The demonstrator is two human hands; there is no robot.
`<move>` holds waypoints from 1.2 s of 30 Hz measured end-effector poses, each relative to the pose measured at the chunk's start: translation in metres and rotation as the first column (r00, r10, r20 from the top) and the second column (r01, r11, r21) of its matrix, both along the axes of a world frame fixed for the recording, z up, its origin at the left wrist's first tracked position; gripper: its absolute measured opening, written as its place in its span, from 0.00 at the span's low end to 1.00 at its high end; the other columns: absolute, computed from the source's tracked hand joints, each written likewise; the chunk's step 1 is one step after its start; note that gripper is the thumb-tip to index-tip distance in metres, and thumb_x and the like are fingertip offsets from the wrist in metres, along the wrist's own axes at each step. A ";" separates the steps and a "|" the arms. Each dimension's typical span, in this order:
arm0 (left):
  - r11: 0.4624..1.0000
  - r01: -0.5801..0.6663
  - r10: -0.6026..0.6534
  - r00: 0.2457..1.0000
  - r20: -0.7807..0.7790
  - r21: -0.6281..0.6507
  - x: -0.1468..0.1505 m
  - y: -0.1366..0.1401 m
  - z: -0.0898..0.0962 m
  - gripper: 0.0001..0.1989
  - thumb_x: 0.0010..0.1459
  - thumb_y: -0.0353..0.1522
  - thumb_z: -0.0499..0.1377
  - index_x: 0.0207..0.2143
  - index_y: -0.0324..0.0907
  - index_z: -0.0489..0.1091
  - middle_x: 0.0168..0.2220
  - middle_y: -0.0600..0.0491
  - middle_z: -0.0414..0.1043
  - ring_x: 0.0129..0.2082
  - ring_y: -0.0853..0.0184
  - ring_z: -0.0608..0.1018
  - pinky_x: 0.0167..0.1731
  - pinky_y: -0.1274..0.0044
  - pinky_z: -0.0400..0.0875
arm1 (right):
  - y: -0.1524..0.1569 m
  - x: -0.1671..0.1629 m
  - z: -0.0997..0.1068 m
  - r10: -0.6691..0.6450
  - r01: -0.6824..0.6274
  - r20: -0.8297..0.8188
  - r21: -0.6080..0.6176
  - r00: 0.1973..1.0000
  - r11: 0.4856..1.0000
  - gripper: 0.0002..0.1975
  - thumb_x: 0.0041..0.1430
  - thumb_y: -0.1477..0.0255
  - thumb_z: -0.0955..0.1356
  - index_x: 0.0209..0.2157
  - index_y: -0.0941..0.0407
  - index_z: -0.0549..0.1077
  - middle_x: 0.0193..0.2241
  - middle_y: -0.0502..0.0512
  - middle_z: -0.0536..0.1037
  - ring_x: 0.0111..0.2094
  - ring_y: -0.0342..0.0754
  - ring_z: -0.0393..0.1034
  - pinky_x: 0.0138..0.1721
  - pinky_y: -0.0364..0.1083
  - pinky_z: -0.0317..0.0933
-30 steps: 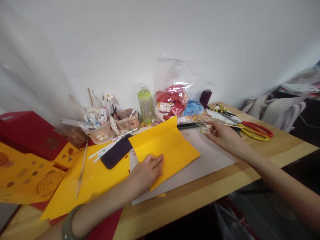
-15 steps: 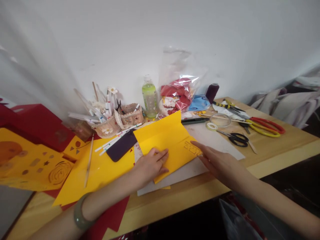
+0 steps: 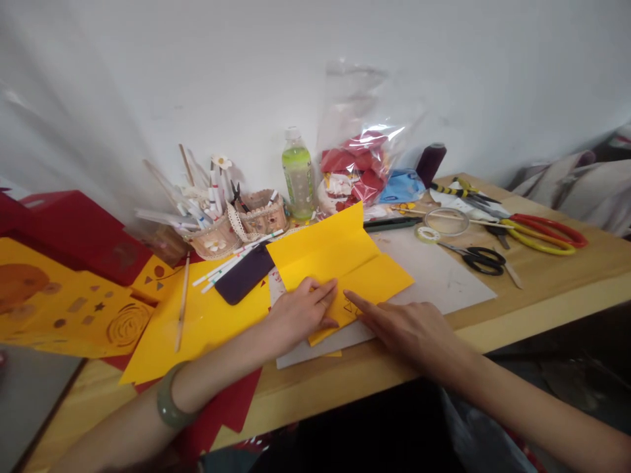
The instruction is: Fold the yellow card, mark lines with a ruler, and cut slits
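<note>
Paper (image 3: 338,253), yellow and creased, lies partly over a white sheet (image 3: 438,276) on the table (image 3: 290,394). We see the left hand (image 3: 303,309) on its near left part, released, the fingers laid out along the surface. The right hand (image 3: 414,332) is at its near edge, index finger stretched out beside small dark triangle outlines (image 3: 350,307); we cannot tell whether it grips anything. Left of the paper, a dark case (image 3: 245,276) lies on a yellow sheet (image 3: 207,322), with loose markers (image 3: 227,263) along it. Beyond and left of the paper we find two small baskets: a lace-trimmed basket (image 3: 215,244) holding white pens (image 3: 213,202) and sticks (image 3: 186,163), and a neighbouring basket (image 3: 269,222) holding pliers (image 3: 238,196). Beyond the paper stand a capped, green-tinted bottle (image 3: 297,177) and a clear bag (image 3: 357,108) with red and white pieces (image 3: 352,159) inside. Right of the paper we see a tape roll (image 3: 427,234) and black-handled scissors (image 3: 486,261).
</note>
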State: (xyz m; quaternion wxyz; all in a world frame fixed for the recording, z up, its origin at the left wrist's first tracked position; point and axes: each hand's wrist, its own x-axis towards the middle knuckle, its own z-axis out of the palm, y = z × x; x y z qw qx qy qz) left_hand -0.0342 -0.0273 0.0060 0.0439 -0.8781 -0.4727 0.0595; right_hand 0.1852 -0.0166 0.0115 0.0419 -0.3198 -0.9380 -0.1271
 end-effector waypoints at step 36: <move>1.000 0.024 -0.024 1.000 -0.001 0.012 -0.004 0.000 -0.002 0.30 0.60 0.46 0.49 0.58 0.37 0.56 0.60 0.47 0.56 0.47 0.60 0.64 0.26 0.77 0.70 | 0.054 0.081 0.009 -0.507 0.508 0.065 -0.003 0.859 0.861 0.22 0.60 0.54 0.57 0.55 0.41 0.65 0.23 0.57 0.78 0.24 0.55 0.73 0.17 0.42 0.41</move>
